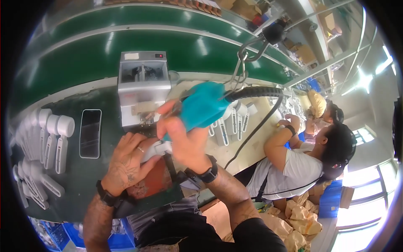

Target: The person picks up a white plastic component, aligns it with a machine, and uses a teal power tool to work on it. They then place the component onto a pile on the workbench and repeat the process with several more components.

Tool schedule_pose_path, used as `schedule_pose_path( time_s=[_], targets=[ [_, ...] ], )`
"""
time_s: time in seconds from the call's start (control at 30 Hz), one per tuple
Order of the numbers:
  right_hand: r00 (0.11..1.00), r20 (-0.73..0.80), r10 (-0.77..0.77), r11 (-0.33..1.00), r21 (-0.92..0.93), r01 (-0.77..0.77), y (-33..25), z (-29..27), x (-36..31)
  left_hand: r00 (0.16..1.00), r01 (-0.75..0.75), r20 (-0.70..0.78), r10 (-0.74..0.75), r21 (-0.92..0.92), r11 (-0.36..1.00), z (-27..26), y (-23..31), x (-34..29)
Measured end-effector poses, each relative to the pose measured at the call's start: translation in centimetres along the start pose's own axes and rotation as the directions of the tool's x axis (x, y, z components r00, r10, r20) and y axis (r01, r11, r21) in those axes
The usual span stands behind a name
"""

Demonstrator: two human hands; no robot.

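Observation:
My right hand (187, 143), somewhat blurred, is wrapped round a teal electric screwdriver (205, 105) that hangs from a metal hook (243, 63). The tool slants down toward my left hand, and its tip is hidden by my fingers. Below it, a white plastic part (156, 150) lies over a reddish-brown pad (149, 187). My left hand (128, 161), a ring on one finger, grips that part between thumb and fingers. Just beyond stands a grey screw feeder (145, 94) with a small red display.
White long-handled parts (63, 126) are stacked at the left, with more (239, 117) right of the screwdriver. A phone (90, 133) lies on the dark mat. The tool's black cable (256, 136) loops down. A co-worker (289, 168) sits at the right. A green conveyor (96, 46) runs behind.

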State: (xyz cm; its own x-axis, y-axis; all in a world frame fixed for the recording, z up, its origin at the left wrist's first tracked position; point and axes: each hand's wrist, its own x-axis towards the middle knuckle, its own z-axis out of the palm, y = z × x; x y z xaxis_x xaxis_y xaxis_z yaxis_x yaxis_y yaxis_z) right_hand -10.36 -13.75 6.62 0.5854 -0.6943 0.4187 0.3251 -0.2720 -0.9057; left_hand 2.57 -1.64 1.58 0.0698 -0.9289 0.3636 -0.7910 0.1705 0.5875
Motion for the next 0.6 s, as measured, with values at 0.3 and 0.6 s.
schedule_pose_path(
  time_s=[0.3, 0.6],
  targets=[
    [0.997, -0.061, 0.038, 0.997, -0.062, -0.041, 0.0, 0.0, -0.2, 0.992, -0.093, -0.086, 0.091, -0.018, 0.996, 0.1, -0.3, 0.2],
    [1.0, -0.028, 0.004, 1.0, -0.004, -0.004, 1.2, 0.3, 0.0, 0.994, -0.082, -0.075, 0.085, 0.035, 0.996, 0.3, -1.4, -0.4]
  ],
)
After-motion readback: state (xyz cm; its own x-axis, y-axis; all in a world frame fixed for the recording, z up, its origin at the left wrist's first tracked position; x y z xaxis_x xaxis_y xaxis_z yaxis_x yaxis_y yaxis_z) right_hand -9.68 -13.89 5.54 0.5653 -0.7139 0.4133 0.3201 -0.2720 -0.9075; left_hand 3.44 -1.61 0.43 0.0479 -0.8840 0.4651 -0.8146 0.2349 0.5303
